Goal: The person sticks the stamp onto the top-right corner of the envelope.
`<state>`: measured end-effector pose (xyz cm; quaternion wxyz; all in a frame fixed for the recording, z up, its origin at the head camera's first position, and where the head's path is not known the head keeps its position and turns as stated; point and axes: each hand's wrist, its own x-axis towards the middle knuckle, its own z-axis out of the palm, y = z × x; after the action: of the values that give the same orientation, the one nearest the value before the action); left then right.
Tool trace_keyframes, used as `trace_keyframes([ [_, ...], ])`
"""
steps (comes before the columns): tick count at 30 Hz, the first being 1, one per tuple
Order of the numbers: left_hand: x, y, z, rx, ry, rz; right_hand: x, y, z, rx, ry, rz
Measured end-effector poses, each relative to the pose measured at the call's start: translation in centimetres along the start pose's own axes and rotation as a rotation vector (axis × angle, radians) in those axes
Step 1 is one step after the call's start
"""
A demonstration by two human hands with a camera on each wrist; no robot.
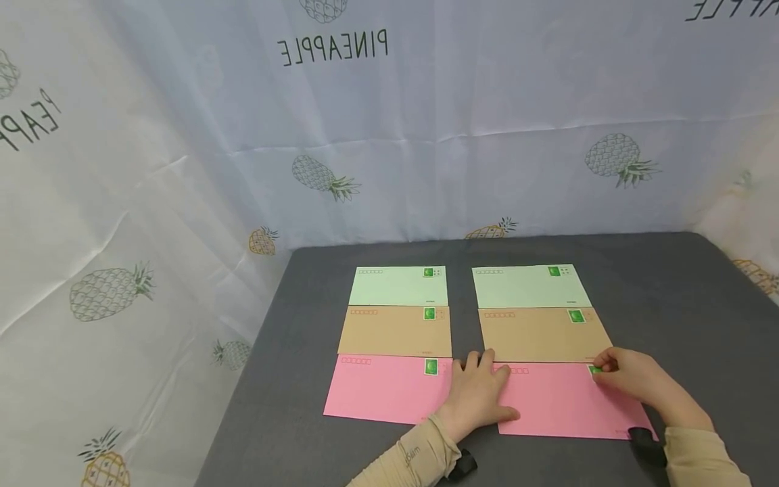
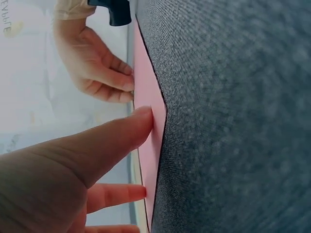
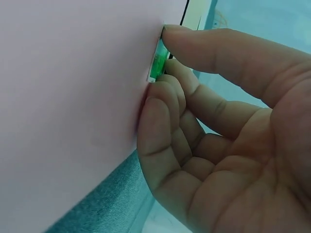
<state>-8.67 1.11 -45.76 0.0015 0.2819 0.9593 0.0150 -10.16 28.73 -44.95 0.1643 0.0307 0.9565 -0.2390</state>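
On the right-hand pink envelope (image 1: pixel 566 406), my right hand (image 1: pixel 639 382) pinches a small green stamp (image 3: pixel 158 65) at the upper right corner. Its thumb and index finger are at the stamp's edges, and the other fingers curl against the paper. The fingers cover part of the stamp in the head view. My left hand (image 1: pixel 477 396) rests with spread fingers on the left edge of that envelope, thumb near the lower left corner. Its wrist lies over the right end of the other pink envelope (image 1: pixel 383 389), which bears a green stamp (image 1: pixel 431 366).
Behind lie two tan envelopes (image 1: pixel 395 331) and two pale green envelopes (image 1: pixel 402 287), in two columns, each with a green stamp at its upper right. All are on a dark grey table (image 1: pixel 274 392). A pineapple-print curtain (image 1: pixel 395 169) hangs behind and at the sides.
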Motion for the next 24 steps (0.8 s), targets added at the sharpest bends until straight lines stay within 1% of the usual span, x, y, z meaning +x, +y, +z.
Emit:
trace_keyframes([
  [4, 0.2, -0.1, 0.1, -0.014, 0.044, 0.002, 0.1, 0.3, -0.3, -0.025, 0.002, -0.037],
  [6, 0.3, -0.3, 0.1, -0.01, 0.087, 0.013, 0.1, 0.4, -0.5, -0.037, 0.009, -0.049],
  [8, 0.4, -0.5, 0.1, -0.004, 0.137, 0.032, 0.1, 0.3, -0.7, -0.039, 0.018, -0.042],
  [13, 1.0, -1.5, -0.4, 0.038, 0.262, 0.061, 0.1, -0.2, -1.6, -0.039, 0.073, -0.062],
  [16, 1.5, -2.5, -1.1, 0.029, 0.299, 0.054, 0.1, -0.6, -2.3, -0.041, 0.12, -0.106],
  [18, 1.7, -3.2, -1.7, -0.003, 0.279, 0.038, 0.2, -1.0, -2.7, -0.046, 0.165, -0.14],
  [21, 1.9, -4.5, -2.7, -0.058, 0.208, -0.005, 0.2, -1.4, -3.4, -0.054, 0.238, -0.187],
  [24, 2.0, -6.3, -3.6, -0.099, 0.148, -0.05, 0.3, -1.7, -4.3, -0.056, 0.292, -0.202],
])
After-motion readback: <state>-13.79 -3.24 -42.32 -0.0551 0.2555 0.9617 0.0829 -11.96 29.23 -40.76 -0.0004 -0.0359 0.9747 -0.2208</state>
